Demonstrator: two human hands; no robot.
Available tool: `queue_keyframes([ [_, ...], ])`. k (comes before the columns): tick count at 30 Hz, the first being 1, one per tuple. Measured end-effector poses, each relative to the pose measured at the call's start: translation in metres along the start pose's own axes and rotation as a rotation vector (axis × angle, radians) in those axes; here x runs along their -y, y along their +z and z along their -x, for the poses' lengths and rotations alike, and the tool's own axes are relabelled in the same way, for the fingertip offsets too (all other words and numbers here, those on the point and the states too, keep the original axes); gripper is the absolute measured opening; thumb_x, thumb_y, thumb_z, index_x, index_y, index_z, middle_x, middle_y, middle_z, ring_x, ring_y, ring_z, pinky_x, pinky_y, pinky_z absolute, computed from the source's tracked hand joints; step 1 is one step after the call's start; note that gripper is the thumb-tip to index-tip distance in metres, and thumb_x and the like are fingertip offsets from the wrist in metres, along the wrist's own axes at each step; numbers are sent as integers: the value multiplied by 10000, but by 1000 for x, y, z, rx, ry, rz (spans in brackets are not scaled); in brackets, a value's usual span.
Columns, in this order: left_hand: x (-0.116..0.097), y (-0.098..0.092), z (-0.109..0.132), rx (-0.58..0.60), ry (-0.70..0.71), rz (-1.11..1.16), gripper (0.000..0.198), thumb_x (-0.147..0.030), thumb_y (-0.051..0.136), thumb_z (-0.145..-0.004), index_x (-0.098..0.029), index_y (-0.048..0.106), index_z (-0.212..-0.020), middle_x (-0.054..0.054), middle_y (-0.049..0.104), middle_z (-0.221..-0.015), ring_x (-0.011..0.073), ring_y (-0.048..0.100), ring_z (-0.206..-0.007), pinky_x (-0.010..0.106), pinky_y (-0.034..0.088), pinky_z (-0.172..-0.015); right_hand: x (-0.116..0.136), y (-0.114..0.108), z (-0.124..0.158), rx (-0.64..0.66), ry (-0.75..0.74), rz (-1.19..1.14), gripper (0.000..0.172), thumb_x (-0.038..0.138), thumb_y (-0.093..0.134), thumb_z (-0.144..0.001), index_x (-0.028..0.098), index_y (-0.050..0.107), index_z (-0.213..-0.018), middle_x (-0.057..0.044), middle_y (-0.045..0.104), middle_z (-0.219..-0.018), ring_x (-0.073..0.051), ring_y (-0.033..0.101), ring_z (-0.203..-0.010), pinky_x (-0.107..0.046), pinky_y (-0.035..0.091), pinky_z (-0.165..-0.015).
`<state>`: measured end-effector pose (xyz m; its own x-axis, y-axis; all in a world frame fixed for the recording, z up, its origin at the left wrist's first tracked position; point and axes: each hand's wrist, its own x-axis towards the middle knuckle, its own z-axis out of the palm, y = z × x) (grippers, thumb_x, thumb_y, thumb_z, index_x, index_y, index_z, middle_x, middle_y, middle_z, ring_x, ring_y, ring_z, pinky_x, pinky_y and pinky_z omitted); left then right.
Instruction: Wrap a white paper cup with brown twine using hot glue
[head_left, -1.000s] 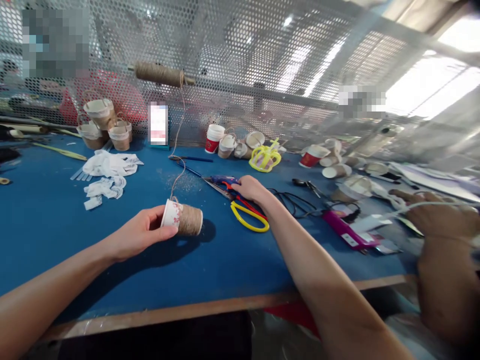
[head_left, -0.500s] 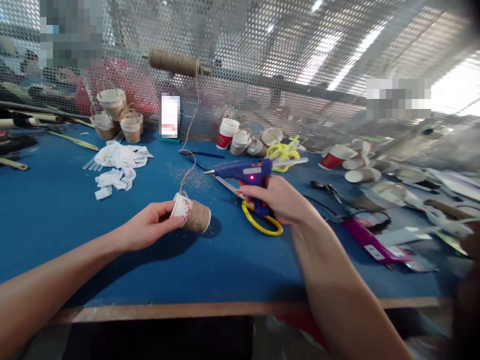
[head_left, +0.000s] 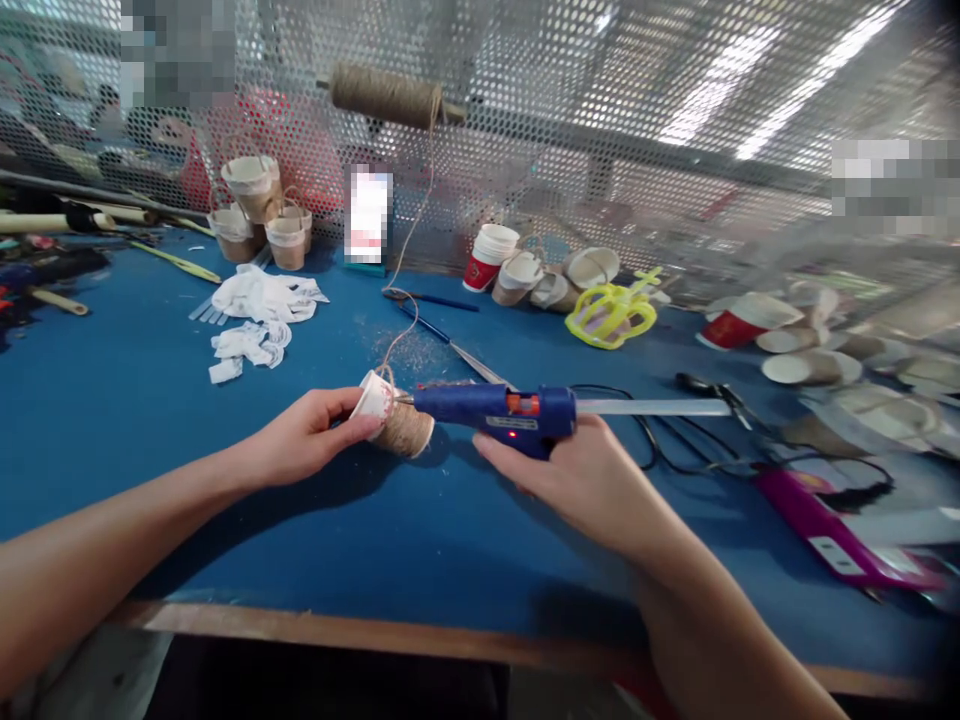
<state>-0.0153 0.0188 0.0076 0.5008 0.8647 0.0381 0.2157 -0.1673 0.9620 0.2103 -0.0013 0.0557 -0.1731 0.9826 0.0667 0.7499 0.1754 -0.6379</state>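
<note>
Tilted on its side, a paper cup (head_left: 406, 430) partly wrapped in brown twine is held at its rim by my left hand (head_left: 311, 437). My right hand (head_left: 574, 470) grips a blue hot glue gun (head_left: 480, 408) with a lit red light and a clear glue stick poking out its back. The gun's metal nozzle meets the cup near the edge of the wrapping; whether it touches I cannot tell. From the cup a strand of twine (head_left: 411, 235) runs up to a spool of twine (head_left: 386, 95) on the mesh. Scissors (head_left: 480, 362) lie behind the gun, their handles hidden.
Twine-wrapped cups (head_left: 289, 240) stand at back left, beside white lace trim (head_left: 262, 295). A phone (head_left: 367, 215) leans on the mesh. Stacked red cups (head_left: 491, 258) and yellow ribbon (head_left: 611, 315) are at the back. A purple power strip (head_left: 840, 535) and black cable (head_left: 649, 430) lie right.
My right hand has brought the glue gun down and left, so its nozzle is now at the cup. The left hand keeps its hold on the cup. The camera view has shifted.
</note>
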Motion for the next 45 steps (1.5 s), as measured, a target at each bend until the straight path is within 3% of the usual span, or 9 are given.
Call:
queue_keyframes([
  [4, -1, 0, 1, -19, -23, -20, 342, -349, 474, -828, -118, 598, -1048, 68, 647, -1067, 252, 560, -993, 331, 413, -877, 0, 0, 3, -17, 45, 149, 193, 374, 555, -659, 207, 558, -564, 8, 521, -475, -156, 512, -490, -251, 401, -412],
  [8, -4, 1, 1, -24, -27, -6, 349, -341, 473, -830, -127, 591, -1079, 69, 643, -1083, 255, 558, -1004, 348, 408, -890, -2, 1, 4, -30, -68, 197, 177, 346, 539, -674, 215, 583, -562, -14, 590, -529, -190, 575, -569, -260, 421, -434],
  [20, -2, 1, 1, -10, 8, 35, 315, -303, 465, -840, -185, 597, -1100, 41, 636, -1107, 232, 545, -1047, 350, 379, -940, -4, 2, 7, -32, -128, 237, 159, 330, 513, -688, 223, 562, -580, -4, 572, -496, -172, 549, -491, -264, 399, -415],
  [32, -4, 1, 1, -9, 4, -31, 321, -323, 456, -842, -164, 605, -1077, 46, 633, -1108, 235, 539, -1054, 348, 369, -947, -3, 2, 8, 11, -167, 232, 175, 333, 487, -697, 212, 568, -601, -16, 594, -529, -175, 554, -500, -277, 428, -466],
  [38, -1, -1, 2, -12, 6, -27, 329, -364, 496, -818, -185, 616, -1067, 43, 651, -1073, 242, 562, -1010, 330, 407, -901, -1, -1, 4, -66, -139, 211, 193, 317, 518, -678, 227, 510, -507, 16, 519, -441, -141, 491, -435, -248, 396, -409],
  [45, 0, -3, 2, 16, 23, -71, 325, -357, 487, -819, -158, 632, -1031, 56, 653, -1065, 249, 573, -975, 338, 419, -882, -5, -2, 8, -28, -148, 182, 169, 328, 516, -684, 224, 563, -558, -3, 574, -506, -173, 551, -499, -267, 427, -440],
])
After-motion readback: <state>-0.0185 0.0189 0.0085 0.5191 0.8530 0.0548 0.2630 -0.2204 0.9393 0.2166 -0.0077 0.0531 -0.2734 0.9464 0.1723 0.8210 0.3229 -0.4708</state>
